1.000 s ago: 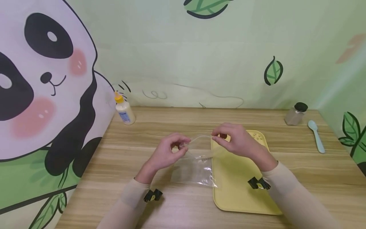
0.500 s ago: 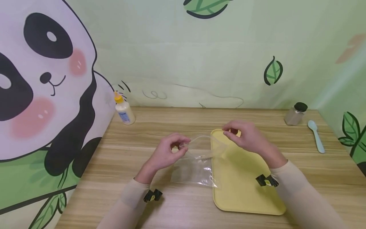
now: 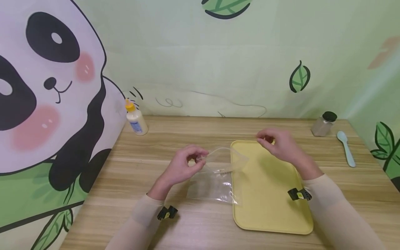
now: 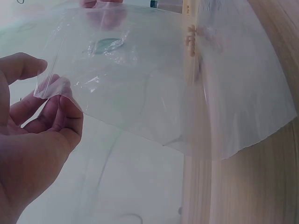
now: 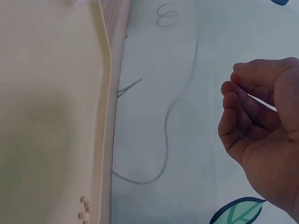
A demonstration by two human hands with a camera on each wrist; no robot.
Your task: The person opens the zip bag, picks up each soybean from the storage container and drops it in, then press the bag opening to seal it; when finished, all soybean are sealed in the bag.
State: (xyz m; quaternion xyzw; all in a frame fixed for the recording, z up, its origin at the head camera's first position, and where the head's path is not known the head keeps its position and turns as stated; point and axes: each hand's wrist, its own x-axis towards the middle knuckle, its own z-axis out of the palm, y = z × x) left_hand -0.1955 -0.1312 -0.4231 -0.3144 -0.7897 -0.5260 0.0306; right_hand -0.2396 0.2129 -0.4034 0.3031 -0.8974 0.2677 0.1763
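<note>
A clear plastic bag (image 3: 210, 186) (image 4: 140, 79) lies partly on the wooden table and partly over the left edge of a yellow tray (image 3: 270, 205) (image 5: 46, 65). My left hand (image 3: 182, 166) (image 4: 42, 140) pinches its upper left corner between thumb and fingers, and the bag's top edge arches up to the right. Above the tray's far end, my right hand (image 3: 281, 146) (image 5: 268, 123) holds nothing; its fingers are loosely curled with the thumb close to them. It stands apart from the bag, to the right.
A white bottle with a yellow cap (image 3: 137, 122) stands at the back left. At the back right are a jar with a black lid (image 3: 323, 125) and a light blue spoon (image 3: 346, 149). Behind the table rises a wall with panda and leaf pictures (image 3: 187, 62).
My right hand has let go of the bag's top edge and moved right, over the tray's far end. My left hand keeps its pinch in the same place.
</note>
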